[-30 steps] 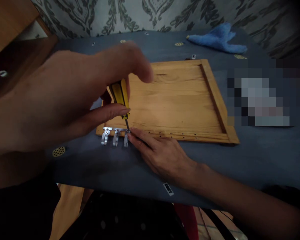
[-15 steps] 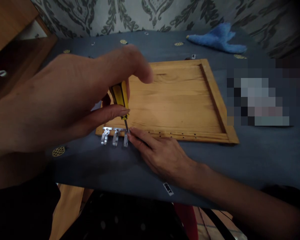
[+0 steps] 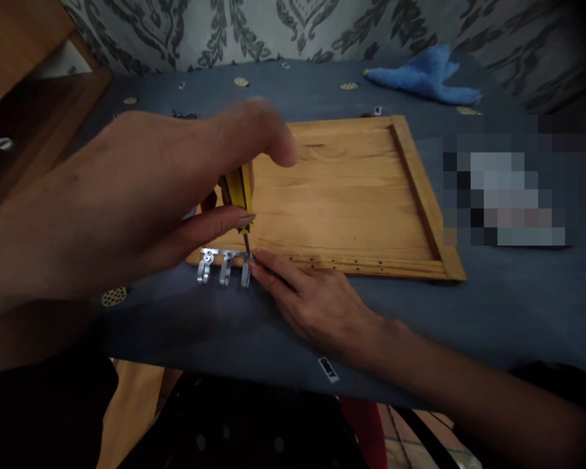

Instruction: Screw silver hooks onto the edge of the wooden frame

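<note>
My left hand [image 3: 175,189] is wrapped round the yellow-and-black handle of a screwdriver [image 3: 238,195]. The screwdriver stands almost upright, its shaft pointing down at the third hook of a silver metal hook rail [image 3: 217,251]. That rail lies along the near edge of a framed wooden board [image 3: 322,195], its curved hooks hanging over the edge. My right hand [image 3: 317,299] comes in from the right, with thumb and fingertips closed on the rail's right end beside the screwdriver tip. The tip itself and any screw under it are too small to make out.
Small dark holes run along the board's near strip, right of my fingers. A blue cloth [image 3: 424,75] lies at the back right of the grey patterned tablecloth [image 3: 214,345]. A wooden cabinet [image 3: 23,58] stands at the left. Something blurred out lies on the right.
My left hand has turned and dipped slightly with the screwdriver, whose handle leans a little less. My right hand, the hook rail and the board have stayed in place.
</note>
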Motion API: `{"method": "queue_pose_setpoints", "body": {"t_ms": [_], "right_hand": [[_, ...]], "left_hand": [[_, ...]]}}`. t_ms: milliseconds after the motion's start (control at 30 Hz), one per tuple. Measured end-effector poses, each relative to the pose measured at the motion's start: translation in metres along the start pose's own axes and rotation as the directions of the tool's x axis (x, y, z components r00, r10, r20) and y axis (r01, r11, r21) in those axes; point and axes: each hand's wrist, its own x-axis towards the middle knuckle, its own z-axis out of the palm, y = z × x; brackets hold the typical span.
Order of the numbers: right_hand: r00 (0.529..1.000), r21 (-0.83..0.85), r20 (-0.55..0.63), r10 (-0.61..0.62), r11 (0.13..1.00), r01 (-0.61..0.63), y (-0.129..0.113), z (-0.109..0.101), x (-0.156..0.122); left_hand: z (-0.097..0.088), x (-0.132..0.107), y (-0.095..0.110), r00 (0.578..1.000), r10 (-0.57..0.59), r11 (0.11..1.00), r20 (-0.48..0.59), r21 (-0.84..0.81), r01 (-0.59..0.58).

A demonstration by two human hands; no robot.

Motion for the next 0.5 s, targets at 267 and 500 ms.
{"method": "queue_pose_setpoints", "body": {"t_ms": [267,500], "right_hand": [[1.000,-0.030,0.018,-0.002,1.000,0.002,-0.0004,-0.0001,0.0008],[1.000,0.004,-0.026,-0.002,1.000,0.002,-0.0004,0.0024,0.0009]], "left_hand": [[0.0056,0.0074,0.0015,0.998,0.032,0.997,-0.055,0.075,-0.028],[0.0020,0.0019,0.0015,0.998,-0.008,1.000,-0.056,0.027,0.009]]}}
